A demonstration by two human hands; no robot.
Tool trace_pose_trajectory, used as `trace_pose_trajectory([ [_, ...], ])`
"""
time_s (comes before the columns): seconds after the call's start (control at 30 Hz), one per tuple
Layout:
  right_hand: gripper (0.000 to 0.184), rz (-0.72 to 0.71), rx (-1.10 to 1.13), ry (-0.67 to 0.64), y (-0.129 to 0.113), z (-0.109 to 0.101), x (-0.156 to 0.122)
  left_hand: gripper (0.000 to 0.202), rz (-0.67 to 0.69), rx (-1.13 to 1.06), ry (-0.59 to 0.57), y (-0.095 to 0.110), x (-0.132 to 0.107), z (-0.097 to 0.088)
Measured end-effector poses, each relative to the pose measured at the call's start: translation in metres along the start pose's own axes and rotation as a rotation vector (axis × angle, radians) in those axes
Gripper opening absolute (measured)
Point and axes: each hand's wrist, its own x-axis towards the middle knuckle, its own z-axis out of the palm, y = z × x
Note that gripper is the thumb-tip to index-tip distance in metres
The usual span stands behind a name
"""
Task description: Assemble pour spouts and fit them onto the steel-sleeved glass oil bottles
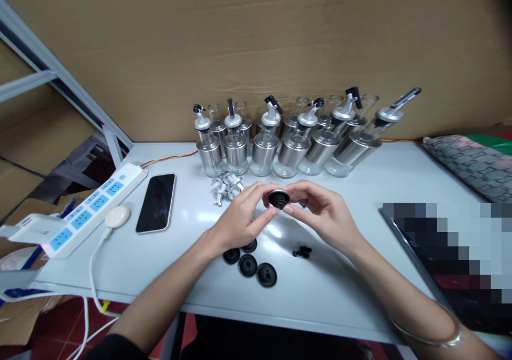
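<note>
- We pinch the black stopper (pixel 279 200) above the table (pixel 340 301), left hand (pixel 239 218) on its left side, right hand (pixel 330 216) on its right.
- Nearer us lie black discs (pixel 248 265) and small black pieces (pixel 304 252).
- Beyond our hands stand bottles (pixel 265 149); silver spouts (pixel 230 185) lie before them.

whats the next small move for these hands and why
Probably a gentle press on the black ribbed piece to check that it sits firmly: the left hand and right hand both grip it, and this view doesn't show whether it is fully seated. The black discs and silver parts lie loose, so they can likely wait.
</note>
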Motion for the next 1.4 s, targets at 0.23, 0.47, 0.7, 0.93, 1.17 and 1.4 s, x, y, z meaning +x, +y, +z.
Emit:
trace_pose_trajectory([
  [0.23, 0.026, 0.044, 0.013, 0.02, 0.002, 0.0, 0.0, 0.026, -0.02, 0.026, -0.002, -0.002, 0.0, 0.002],
  [0.47, 0.023, 0.039, 0.066, 0.055, 0.004, 0.0, 0.002, 0.031, -0.056, 0.002, -0.03, -0.001, 0.0, 0.0],
  [0.7, 0.022, -0.001, -0.227, 0.003, 0.004, -0.005, 0.005, 0.03, -0.135, -0.077, 0.037, -0.002, 0.001, 0.007],
  [0.93, 0.019, -0.011, -0.813, -0.066, 0.018, -0.01, 0.007, 0.016, -0.172, -0.069, 0.16, -0.008, 0.001, 0.009],
  [1.17, 0.012, -0.005, -0.939, -0.234, 0.024, -0.007, 0.005, 0.019, -0.195, -0.04, 0.059, 0.0, 0.004, 0.007],
  [1.4, 0.007, -0.02, -1.068, -0.132, 0.026, -0.009, 0.007, 0.011, -0.317, -0.041, -0.038, 0.001, 0.003, 0.006],
])
